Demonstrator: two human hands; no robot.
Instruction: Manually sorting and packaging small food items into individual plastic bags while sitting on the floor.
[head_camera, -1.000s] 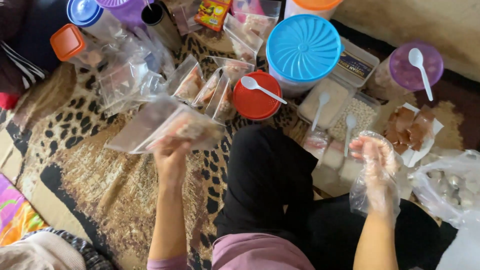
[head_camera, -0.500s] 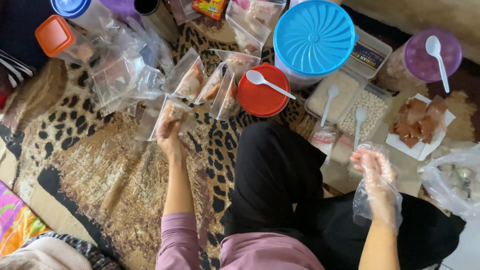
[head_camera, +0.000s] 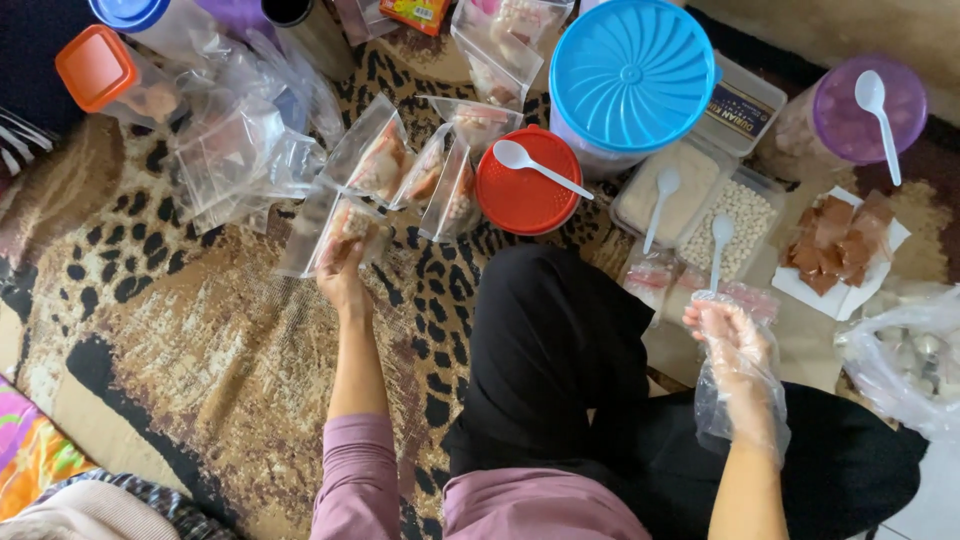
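I see my left hand (head_camera: 342, 278) closed on a filled clear pouch (head_camera: 340, 232), laying it just left of the red lid (head_camera: 527, 183) beside 3 matching pouches (head_camera: 420, 170); right of the lid, my right hand (head_camera: 728, 330), loosely gloved in plastic for handling food, hovers open, holding nothing.

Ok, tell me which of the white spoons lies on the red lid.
The white spoon lying across the round red lid, beside the big blue lid. The others sit elsewhere: one on the purple lid, two in the trays of white food.
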